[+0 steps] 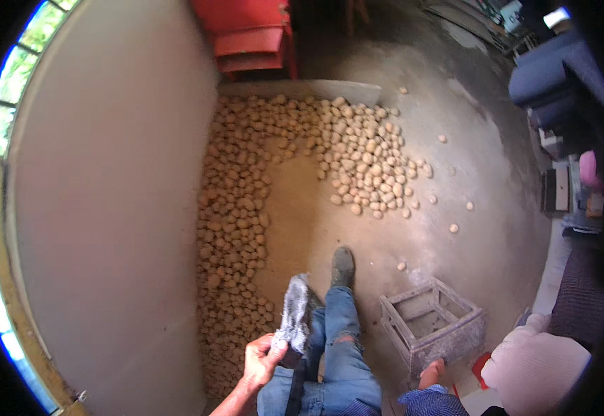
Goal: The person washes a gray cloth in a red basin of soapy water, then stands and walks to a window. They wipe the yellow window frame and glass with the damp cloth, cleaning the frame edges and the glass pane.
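Note:
My left hand (pixel 263 359) grips a frayed grey cloth item (pixel 295 312), possibly a work glove, with the thumb on top. Something dark, partly hidden, hangs below the hand. Low on the right, my right hand (pixel 431 372) is at the near lower edge of a weathered wooden crate (pixel 450 346). Its fingers look curled, but whether they grip the crate cannot be told. The crate has an open slatted frame and stands upright on the floor. Past my boot (pixel 343 268), a large spread of potatoes (pixel 239 208) covers the floor along the wall.
A pale wall (pixel 109 197) rises on the left beside a window. A low board (pixel 302 89) bounds the potatoes at the back, below red furniture (pixel 250 39). Loose potatoes (pixel 454 228) dot the concrete floor (pixel 494 249). Whitish fabric (pixel 538 364) bulges at the lower right.

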Tool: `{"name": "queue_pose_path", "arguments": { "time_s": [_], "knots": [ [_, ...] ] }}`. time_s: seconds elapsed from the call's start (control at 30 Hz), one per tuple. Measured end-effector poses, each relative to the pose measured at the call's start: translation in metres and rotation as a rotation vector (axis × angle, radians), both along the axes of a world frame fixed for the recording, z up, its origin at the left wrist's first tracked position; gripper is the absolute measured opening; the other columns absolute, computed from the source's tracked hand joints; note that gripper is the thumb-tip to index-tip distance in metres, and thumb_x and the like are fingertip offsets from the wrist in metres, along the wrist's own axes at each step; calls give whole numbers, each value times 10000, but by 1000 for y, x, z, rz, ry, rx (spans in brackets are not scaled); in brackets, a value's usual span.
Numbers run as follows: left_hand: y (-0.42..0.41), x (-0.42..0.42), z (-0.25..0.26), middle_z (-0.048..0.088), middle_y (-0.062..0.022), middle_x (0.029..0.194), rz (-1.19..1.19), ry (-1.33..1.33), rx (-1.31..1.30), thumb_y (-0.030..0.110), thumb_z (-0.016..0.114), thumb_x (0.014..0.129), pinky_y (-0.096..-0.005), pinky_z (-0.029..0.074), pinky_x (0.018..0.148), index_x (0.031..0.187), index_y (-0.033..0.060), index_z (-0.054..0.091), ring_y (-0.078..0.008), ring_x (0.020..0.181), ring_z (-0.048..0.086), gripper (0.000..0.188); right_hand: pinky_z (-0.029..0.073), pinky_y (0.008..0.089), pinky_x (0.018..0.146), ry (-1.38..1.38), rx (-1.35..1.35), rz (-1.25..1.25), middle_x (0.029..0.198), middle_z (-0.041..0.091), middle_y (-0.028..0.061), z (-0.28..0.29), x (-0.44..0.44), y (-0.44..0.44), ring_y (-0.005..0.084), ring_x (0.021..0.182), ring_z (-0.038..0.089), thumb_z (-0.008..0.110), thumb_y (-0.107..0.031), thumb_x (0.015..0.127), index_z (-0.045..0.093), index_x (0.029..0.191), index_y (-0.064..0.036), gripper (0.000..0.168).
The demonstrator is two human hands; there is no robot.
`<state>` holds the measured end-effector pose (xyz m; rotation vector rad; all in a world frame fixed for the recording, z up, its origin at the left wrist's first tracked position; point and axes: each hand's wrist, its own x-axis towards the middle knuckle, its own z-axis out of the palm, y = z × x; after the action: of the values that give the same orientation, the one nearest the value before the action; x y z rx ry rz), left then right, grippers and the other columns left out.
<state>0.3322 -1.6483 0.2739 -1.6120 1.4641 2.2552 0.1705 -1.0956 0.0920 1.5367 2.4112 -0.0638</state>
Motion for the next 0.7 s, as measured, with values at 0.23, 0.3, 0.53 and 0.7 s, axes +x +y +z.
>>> {"name": "queue_pose_path", "arguments": {
  "time_s": [0.23,0.3,0.53,0.7],
  "knots": [
    [4,-2,48,647,-21,943,69,1,-91,208,654,950,-268,488,759,1038,-14,692,-95,846,579,242,409,429,1029,533,-547,1130,1254,564,205,9,-61,-291,335,1197,525,603,-72,814,563,1236,1,430],
    [5,4,60,644,-24,928,26,26,-243,201,651,951,-267,485,770,1033,-11,693,-98,849,580,230,499,353,865,302,-1158,1014,1025,635,91,32,-40,-385,204,950,608,607,-54,844,598,1192,-32,349],
    [-2,6,140,642,-35,974,186,56,-217,204,632,942,-274,478,772,1123,-15,646,-123,863,583,285,495,309,836,-307,-1967,911,993,717,36,46,97,-534,106,905,609,559,-106,914,668,1127,-49,247],
    [-22,-10,181,615,-4,776,351,69,-323,219,611,955,-252,460,569,1002,23,650,-86,650,548,205,526,300,815,-617,-1830,1136,999,721,66,114,74,-580,112,888,642,637,-160,893,680,1120,16,290]
  ]
}}
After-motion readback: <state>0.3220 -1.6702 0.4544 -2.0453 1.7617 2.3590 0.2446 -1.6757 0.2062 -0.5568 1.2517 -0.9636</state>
